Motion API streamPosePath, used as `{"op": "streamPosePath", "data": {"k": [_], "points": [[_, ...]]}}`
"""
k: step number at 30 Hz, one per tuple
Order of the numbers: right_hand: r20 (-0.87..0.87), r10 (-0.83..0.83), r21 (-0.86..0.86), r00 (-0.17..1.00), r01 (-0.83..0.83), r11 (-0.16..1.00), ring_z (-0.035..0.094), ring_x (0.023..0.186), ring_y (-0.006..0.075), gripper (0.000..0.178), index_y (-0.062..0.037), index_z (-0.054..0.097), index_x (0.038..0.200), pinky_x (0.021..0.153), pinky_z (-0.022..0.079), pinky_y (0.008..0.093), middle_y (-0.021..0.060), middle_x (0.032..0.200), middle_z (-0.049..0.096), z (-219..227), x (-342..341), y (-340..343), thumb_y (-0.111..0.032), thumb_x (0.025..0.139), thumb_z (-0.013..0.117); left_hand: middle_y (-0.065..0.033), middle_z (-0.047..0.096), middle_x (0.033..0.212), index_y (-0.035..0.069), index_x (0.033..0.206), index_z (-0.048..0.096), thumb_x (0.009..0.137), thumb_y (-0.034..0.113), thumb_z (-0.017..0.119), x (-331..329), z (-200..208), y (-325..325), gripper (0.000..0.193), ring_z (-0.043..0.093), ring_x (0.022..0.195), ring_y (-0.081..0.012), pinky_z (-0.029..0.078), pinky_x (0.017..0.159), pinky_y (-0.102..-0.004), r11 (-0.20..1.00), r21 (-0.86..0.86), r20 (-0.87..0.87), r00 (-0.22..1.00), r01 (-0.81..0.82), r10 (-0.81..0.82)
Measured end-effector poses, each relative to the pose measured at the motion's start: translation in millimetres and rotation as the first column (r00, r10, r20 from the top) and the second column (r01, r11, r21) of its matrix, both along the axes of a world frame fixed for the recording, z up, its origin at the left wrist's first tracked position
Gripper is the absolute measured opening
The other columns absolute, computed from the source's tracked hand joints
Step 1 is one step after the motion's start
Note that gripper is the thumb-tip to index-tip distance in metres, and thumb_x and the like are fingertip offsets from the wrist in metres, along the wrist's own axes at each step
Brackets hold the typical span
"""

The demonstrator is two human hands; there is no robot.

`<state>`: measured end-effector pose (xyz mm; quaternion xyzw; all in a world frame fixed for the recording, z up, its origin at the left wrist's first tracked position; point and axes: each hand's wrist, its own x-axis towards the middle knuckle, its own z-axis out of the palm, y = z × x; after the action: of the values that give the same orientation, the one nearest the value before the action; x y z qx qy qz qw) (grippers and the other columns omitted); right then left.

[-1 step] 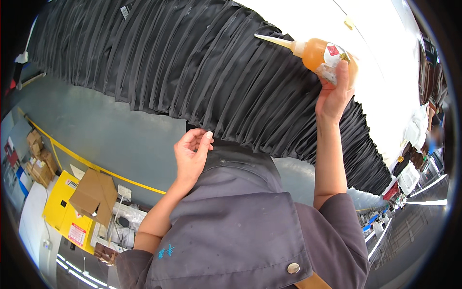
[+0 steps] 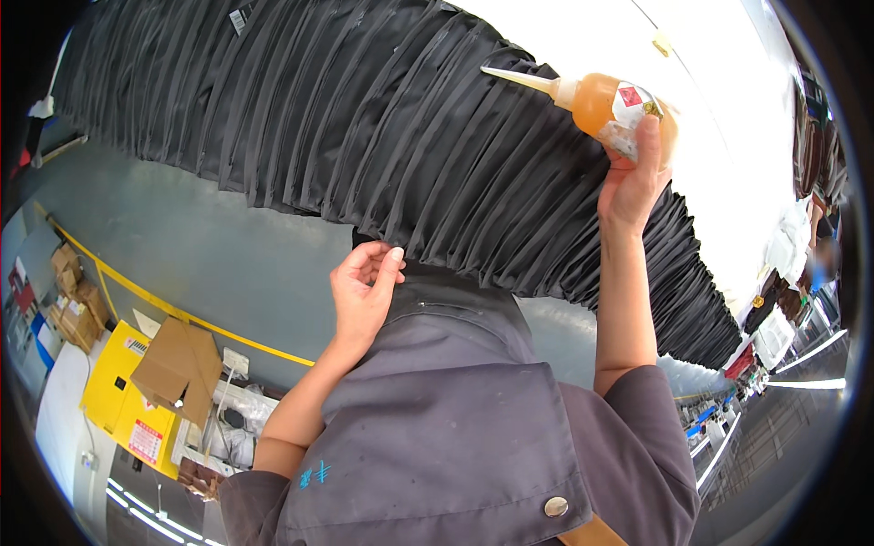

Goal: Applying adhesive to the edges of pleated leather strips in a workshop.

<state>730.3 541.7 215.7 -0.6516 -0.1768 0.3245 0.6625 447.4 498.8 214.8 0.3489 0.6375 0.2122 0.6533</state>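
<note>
My right hand (image 2: 631,187) is wrapped round a squeeze bottle (image 2: 596,105) of orange liquid. Its long pale nozzle points left, above the dark fabric, and a label with a red diamond shows on its side. A long row of overlapping black fabric pieces (image 2: 364,127) lies across the table in folds, with front edges hanging over the side. At the near edge of this row, my left hand (image 2: 364,287) has its fingers curled and the thumb pressed against the forefinger, pinching the edge of one black piece. The exact grip is partly hidden.
The white table top (image 2: 719,118) stretches behind the fabric, with a small yellowish scrap (image 2: 661,43) on it. At lower left are a yellow cabinet (image 2: 114,378), a cardboard box (image 2: 177,371) and a yellow floor line (image 2: 182,316). My grey apron (image 2: 437,437) is close to the table edge.
</note>
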Motion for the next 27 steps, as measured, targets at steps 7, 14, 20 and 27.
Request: {"op": "streamPosePath", "data": {"k": [7, 14, 20, 27], "points": [[0.110, 0.114, -0.025, 0.987, -0.112, 0.993, 0.055, 0.096, 0.0171, 0.042, -0.0006, 0.046, 0.115, 0.080, 0.047, 0.0322, 0.0091, 0.103, 0.056, -11, 2, -5, -0.028, 0.085, 0.056, -0.0053, 0.059, 0.072, -0.003, 0.082, 0.058, 0.082, 0.009, 0.060, 1, -6, 3, 0.012, 0.057, 0.064, -0.0083, 0.047, 0.057, -0.0214, 1.000, 0.020, 0.031, 0.999, -0.021, 0.020], [0.039, 0.142, -0.001, 0.989, -0.142, 0.990, 0.052, 0.092, 0.0139, 0.040, 0.0024, 0.048, 0.109, 0.083, 0.039, 0.0272, 0.0082, 0.099, 0.055, 1, -18, -8, -0.020, 0.080, 0.063, -0.0047, 0.059, 0.071, -0.002, 0.082, 0.058, 0.083, 0.009, 0.060, 0, -5, 5, 0.012, 0.056, 0.063, -0.0079, 0.047, 0.057, -0.0209, 1.000, -0.003, 0.026, 1.000, -0.016, 0.016], [0.014, 0.174, -0.042, 0.985, -0.173, 0.984, 0.051, 0.091, 0.0125, 0.042, 0.0022, 0.048, 0.108, 0.083, 0.038, 0.0262, 0.0071, 0.098, 0.055, 0, -28, -16, -0.022, 0.078, 0.065, -0.0048, 0.060, 0.070, -0.003, 0.082, 0.058, 0.083, 0.010, 0.060, -1, -5, 6, 0.012, 0.056, 0.062, -0.0078, 0.047, 0.057, -0.0210, 1.000, 0.002, 0.021, 1.000, -0.008, 0.008], [-0.022, 0.214, -0.075, 0.977, -0.215, 0.974, 0.050, 0.089, 0.0113, 0.043, 0.0010, 0.048, 0.107, 0.081, 0.038, 0.0252, 0.0057, 0.096, 0.054, -2, -39, -25, -0.024, 0.076, 0.067, -0.0050, 0.060, 0.069, -0.003, 0.081, 0.058, 0.083, 0.009, 0.060, 1, -6, 6, 0.012, 0.057, 0.061, -0.0077, 0.047, 0.056, -0.0208, 1.000, 0.014, 0.024, 1.000, -0.019, 0.018]]}}
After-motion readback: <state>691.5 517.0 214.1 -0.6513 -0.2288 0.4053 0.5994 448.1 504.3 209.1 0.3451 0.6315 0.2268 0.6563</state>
